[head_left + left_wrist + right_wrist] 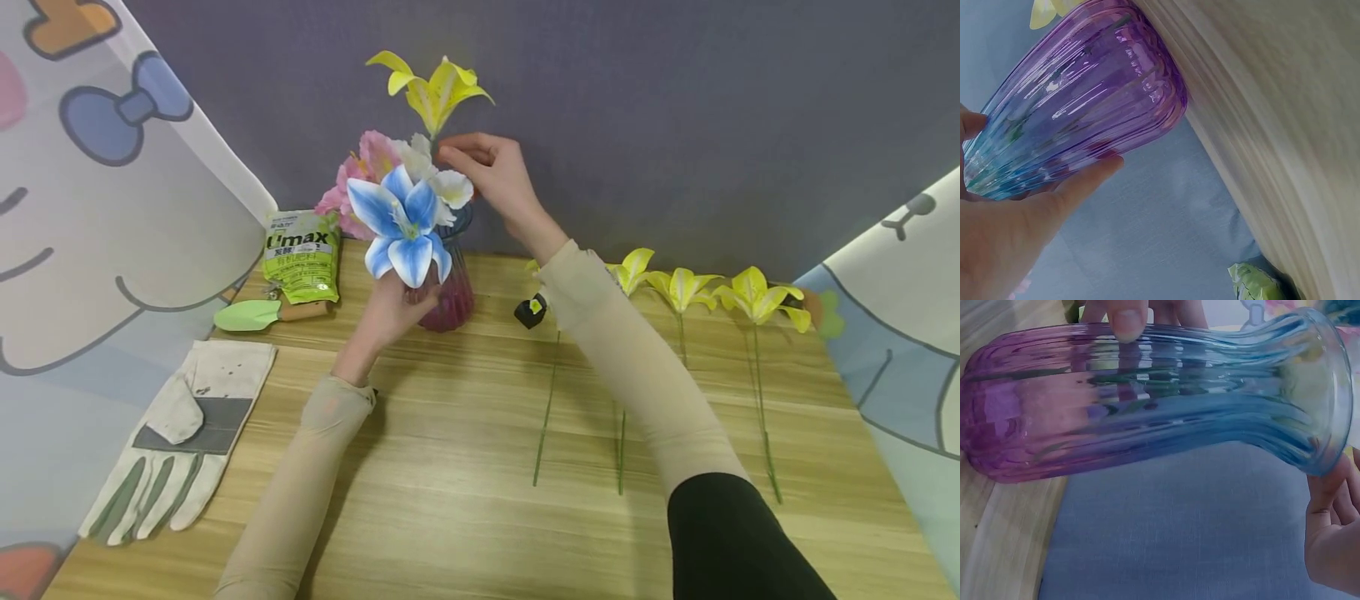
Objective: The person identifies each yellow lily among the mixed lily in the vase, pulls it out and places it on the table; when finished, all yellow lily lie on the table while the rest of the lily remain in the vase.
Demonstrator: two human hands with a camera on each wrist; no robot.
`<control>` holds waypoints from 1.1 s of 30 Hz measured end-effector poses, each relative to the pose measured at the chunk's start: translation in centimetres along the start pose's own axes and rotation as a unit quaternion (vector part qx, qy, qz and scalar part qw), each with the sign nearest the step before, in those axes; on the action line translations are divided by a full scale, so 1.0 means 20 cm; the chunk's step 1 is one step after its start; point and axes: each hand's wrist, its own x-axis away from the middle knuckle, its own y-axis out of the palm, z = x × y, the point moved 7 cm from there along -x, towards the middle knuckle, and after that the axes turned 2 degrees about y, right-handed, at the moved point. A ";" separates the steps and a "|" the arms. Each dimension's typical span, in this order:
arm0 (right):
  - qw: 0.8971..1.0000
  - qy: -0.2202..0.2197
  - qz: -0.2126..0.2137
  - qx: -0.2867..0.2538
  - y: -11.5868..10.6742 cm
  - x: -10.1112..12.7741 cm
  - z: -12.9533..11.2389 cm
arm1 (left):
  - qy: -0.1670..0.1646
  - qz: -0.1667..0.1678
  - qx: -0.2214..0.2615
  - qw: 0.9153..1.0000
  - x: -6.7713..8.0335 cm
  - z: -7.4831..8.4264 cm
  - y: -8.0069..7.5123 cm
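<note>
Wood desk [450,508], grey backdrop [675,125]. Vase [455,304] on desk, left hand [392,310] grip wrapped round it. Right hand [501,177] grip pinched below lily [438,92], above other flowers [408,218]. Best: brace vase, ease lily straight down, don't crush neighbours.

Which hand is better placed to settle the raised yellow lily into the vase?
Likely the right hand: it holds the yellow lily by its stem, while the left hand holds the vase.
</note>
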 end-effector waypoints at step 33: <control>0.992 -0.077 0.064 -0.074 -0.04 0.01 -0.17 | 0.026 0.006 0.013 1.000 0.00 -0.02 0.00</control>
